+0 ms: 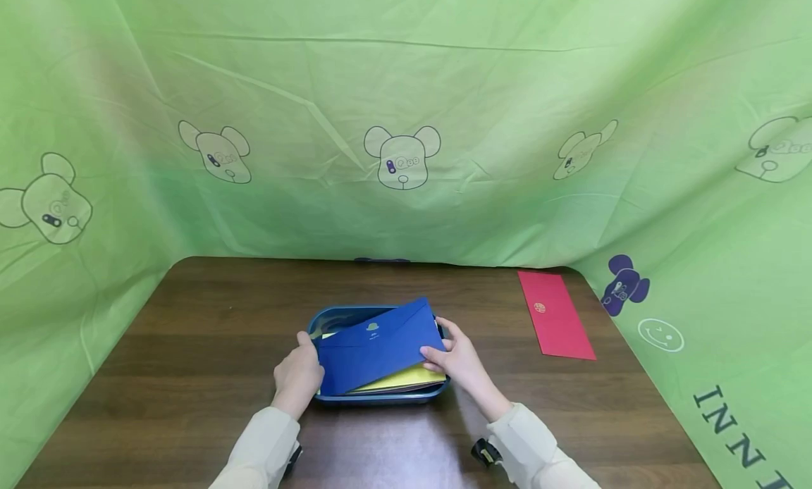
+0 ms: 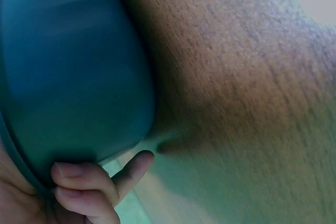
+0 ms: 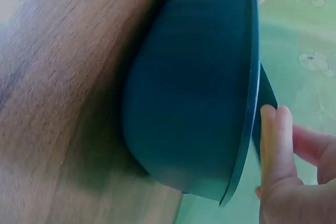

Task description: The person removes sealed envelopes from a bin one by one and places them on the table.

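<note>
At the right end, the right grip [image 1: 464,360] pinches the blue envelope [image 1: 376,349], the left grip [image 1: 298,375] clasping the basin [image 1: 380,399].

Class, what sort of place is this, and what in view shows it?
Probably a screened-off recording corner: cartoon-printed green cloth hangs behind and beside a wood-grain table, and there is what looks like a black wrist-worn device.

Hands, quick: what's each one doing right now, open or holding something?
Left hand: closed, holding the rim of the blue bin.
Right hand: closed, pinching the blue envelope by its right end.
</note>
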`<state>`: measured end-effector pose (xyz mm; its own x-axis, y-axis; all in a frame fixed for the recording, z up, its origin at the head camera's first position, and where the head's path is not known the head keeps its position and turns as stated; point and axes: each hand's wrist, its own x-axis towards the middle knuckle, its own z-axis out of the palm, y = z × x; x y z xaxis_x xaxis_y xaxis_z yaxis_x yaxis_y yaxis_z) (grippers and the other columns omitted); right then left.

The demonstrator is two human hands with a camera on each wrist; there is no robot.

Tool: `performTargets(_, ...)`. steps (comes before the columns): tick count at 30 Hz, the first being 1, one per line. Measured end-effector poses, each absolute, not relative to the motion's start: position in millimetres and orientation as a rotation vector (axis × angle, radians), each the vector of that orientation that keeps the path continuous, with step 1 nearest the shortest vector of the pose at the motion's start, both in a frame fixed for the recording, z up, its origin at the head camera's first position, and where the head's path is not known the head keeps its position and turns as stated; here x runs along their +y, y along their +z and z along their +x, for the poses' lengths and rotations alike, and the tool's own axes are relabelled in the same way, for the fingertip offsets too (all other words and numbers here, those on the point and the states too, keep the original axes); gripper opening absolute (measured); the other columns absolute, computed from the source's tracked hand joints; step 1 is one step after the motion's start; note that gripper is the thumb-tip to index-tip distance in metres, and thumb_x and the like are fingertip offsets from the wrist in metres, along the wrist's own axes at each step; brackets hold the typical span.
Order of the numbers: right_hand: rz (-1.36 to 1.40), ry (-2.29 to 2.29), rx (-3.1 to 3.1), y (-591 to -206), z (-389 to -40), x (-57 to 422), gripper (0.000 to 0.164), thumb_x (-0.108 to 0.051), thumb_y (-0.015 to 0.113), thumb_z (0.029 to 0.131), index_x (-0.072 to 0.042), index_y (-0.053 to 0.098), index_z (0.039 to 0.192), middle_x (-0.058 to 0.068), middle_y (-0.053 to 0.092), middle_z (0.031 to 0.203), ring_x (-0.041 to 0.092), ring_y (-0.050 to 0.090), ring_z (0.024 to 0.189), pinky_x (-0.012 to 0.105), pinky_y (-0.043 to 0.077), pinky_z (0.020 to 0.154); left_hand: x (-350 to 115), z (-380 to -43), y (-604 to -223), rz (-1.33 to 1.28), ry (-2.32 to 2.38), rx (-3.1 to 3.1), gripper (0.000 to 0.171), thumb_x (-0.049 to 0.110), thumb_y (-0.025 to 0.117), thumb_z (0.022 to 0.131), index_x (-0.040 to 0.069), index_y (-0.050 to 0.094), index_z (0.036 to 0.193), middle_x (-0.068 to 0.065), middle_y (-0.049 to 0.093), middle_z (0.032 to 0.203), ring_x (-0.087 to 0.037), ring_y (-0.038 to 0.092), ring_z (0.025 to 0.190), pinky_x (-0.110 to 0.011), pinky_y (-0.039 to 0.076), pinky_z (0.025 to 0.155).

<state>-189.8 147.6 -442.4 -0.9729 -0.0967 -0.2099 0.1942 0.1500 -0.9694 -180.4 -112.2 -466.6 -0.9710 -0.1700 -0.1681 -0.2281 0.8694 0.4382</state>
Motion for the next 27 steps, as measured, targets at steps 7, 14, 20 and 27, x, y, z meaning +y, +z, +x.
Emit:
performTargets(7, 0.288, -2.086, 2.144, -436.6, -195.2, 155.8, 0.028, 0.004, 0.060, 0.086, 0.016, 0.051, 0.109, -0.002, 0.064, 0.071, 0.001, 0.062, 0.061, 0.016, 0.054, 0.063, -113.3, -179.2, -467.2, -0.307, 0.724, 2.912, 0.054, 0.004, 0.056, 0.083, -0.011, 0.028, 0.128, -0.017, 0.063, 0.073, -0.025, 0.058, 0.060, -0.037, 0.041, 0.053)
performTargets(14, 0.380, -2.172, 2.126, -426.3, -203.3, 180.6, 0.009, -0.003, 0.062, 0.087, 0.004, 0.062, 0.093, -0.009, 0.062, 0.061, 0.001, 0.064, 0.058, 0.018, 0.055, 0.065, -114.0, -178.3, -466.2, -0.306, 0.722, 2.894, 0.056, 0.002, 0.051, 0.084, -0.012, 0.025, 0.132, -0.011, 0.055, 0.063, -0.022, 0.051, 0.055, -0.035, 0.038, 0.052)
performTargets(20, 0.440, -2.248, 2.053, -422.9, -208.0, 201.2, 0.016, -0.010, 0.063, 0.089, -0.015, 0.065, 0.074, -0.010, 0.061, 0.063, 0.000, 0.063, 0.058, 0.016, 0.054, 0.067, -113.6, -179.5, -468.1, -0.315, 0.714, 2.887, 0.058, 0.002, 0.051, 0.085, -0.012, 0.024, 0.134, -0.010, 0.053, 0.062, -0.021, 0.049, 0.054, -0.032, 0.036, 0.051)
performTargets(27, 0.509, -2.234, 2.041, -428.4, -211.9, 218.8, 0.005, -0.015, 0.063, 0.090, -0.011, 0.064, 0.087, -0.011, 0.063, 0.068, -0.001, 0.063, 0.059, 0.014, 0.053, 0.066, -112.2, -179.3, -467.6, -0.317, 0.709, 2.882, 0.059, 0.003, 0.052, 0.085, -0.012, 0.023, 0.134, -0.011, 0.055, 0.064, -0.022, 0.050, 0.056, -0.033, 0.036, 0.052)
